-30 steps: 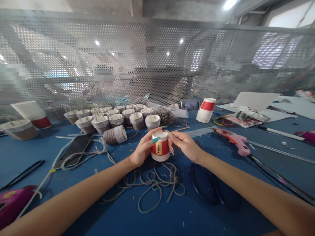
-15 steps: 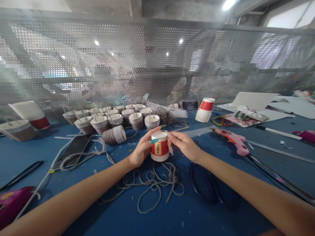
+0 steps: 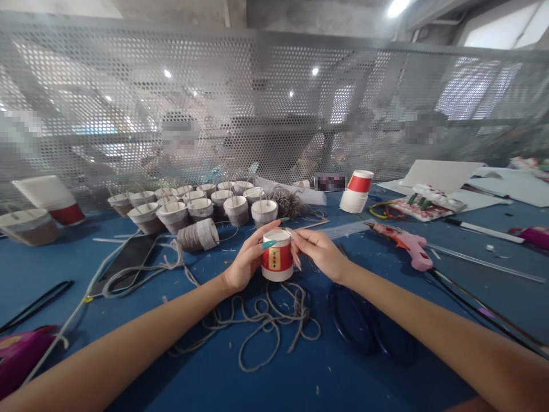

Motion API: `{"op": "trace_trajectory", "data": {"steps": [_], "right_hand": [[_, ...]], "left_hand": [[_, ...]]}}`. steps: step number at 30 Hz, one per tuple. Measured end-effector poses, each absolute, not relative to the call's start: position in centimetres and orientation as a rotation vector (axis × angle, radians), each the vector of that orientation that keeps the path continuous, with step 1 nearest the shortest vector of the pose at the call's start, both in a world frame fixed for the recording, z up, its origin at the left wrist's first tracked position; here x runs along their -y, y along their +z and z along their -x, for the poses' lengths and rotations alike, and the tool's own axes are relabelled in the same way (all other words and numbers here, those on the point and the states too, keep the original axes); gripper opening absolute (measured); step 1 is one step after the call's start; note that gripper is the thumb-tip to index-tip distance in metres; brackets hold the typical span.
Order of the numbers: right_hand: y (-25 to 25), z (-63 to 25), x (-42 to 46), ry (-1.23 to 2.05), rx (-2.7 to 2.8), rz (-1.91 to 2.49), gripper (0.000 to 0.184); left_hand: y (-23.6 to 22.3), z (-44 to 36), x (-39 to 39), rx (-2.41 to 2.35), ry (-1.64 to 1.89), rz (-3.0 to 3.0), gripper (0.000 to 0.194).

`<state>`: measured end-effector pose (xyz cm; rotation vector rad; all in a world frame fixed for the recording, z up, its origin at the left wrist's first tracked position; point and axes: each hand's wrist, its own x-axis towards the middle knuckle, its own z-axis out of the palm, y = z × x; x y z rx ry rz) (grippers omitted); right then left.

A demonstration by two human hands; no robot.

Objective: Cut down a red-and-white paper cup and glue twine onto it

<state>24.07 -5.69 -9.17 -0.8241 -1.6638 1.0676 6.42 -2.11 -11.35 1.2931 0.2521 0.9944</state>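
A small red and white paper cup (image 3: pixel 277 260) with a yellow label stands upside down on the blue table (image 3: pixel 266 377) in the middle. My left hand (image 3: pixel 247 260) wraps round its left side, thumb across the front. My right hand (image 3: pixel 319 252) touches the cup's right side, fingers pinched at its upper edge; what they pinch is too small to make out. Loose grey twine (image 3: pixel 266 320) lies tangled just in front of the cup.
Several twine-wrapped cups (image 3: pixel 193 206) stand behind, one (image 3: pixel 199 234) on its side. A stack of red and white cups (image 3: pixel 357 191) is at back right, a pink glue gun (image 3: pixel 405 245) right of my hands. A perforated metal screen (image 3: pixel 274 109) borders the table's far edge.
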Motion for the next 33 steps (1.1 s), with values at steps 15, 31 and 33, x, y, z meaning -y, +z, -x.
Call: {"op": "trace_trajectory", "data": {"steps": [15, 31, 33], "right_hand": [[-9.37, -24.03, 5.67, 1.046, 1.637, 0.89, 0.043], [-9.56, -23.91, 5.67, 1.066, 1.585, 0.917, 0.042], [-9.58, -23.9, 5.69, 1.068, 1.584, 0.906, 0.042]], "left_hand": [[-11.41, -6.42, 2.09, -0.274, 0.982, -1.308, 0.056], [-11.67, -6.38, 1.91, -0.269, 0.98, -1.334, 0.053], [-11.7, -6.4, 1.9, -0.274, 0.982, -1.336, 0.052]]}}
